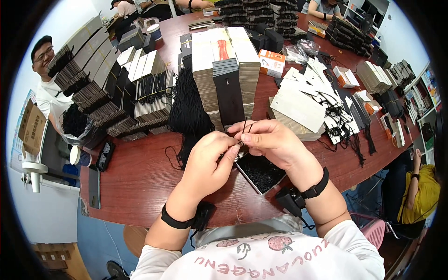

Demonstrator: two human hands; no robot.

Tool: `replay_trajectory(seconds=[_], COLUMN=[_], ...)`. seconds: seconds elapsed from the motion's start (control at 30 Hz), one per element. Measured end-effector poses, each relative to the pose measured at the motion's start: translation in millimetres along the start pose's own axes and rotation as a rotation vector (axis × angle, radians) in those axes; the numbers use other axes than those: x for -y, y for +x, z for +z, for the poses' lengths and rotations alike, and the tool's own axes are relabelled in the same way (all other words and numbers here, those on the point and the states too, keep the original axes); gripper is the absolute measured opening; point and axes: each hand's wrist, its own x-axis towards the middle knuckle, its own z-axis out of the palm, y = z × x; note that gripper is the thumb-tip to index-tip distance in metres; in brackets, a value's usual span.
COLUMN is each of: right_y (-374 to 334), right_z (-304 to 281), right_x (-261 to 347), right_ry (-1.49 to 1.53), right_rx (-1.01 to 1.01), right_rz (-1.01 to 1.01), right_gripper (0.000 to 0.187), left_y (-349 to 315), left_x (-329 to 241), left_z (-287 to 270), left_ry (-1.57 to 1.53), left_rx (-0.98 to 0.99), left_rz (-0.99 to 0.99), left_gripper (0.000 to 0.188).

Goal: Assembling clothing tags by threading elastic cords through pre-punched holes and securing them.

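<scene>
My two hands meet at the middle of the table, fingertips pinched close together on a thin black cord point(246, 123). My left hand point(204, 161) is closed, thumb against forefinger. Just beside it my right hand point(271, 142) pinches the same cord, and two short dark ends stick up above its thumb. Under the hands lies a shallow tray point(262, 192) holding many small black pieces. Left of my hands hangs a thick bundle of black cords point(186, 109). In front of them a dark card strip point(228, 95) leans on tall stacks of pale cards point(202, 74).
A red-handled tool point(223, 49) lies on the stacks. To the right are loose white cards point(298, 105) with tangled cords and an orange-white box point(272, 63). At left stand piled cards point(100, 88), a paper cup point(80, 156) and a phone point(94, 188). Other people sit around the table.
</scene>
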Motion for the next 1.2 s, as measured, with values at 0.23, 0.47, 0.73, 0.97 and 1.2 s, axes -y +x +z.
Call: replay_trajectory(seconds=[0.23,0.47,0.73,0.97,1.2], right_y=[-4,-4,-6,-7,-6], right_z=[5,3,4,4,6], right_x=[-1,-1,-3,1,-1], right_ry=[-0.059,-0.033,0.061,0.05,-0.03], right_rx=[0.062,0.087,0.022,0.007,0.026], right_rz=[-0.185,-0.181,-0.162,-0.113,-0.274], right_gripper=[0.016,0.013,0.021,0.015,0.015], left_y=[-9,-10,-12,-10,-7], left_x=[-6,-7,-7,-6,-8], left_z=[16,23,22,18,23], left_ry=[-0.349,-0.641,-0.754,-0.824,-1.148], left_rx=[-0.159,-0.182,-0.07,0.037,-0.006], left_rz=[-0.124,-0.211,-0.284,-0.31,-0.306], left_gripper=[0.031,0.013,0.01,0.016,0.037])
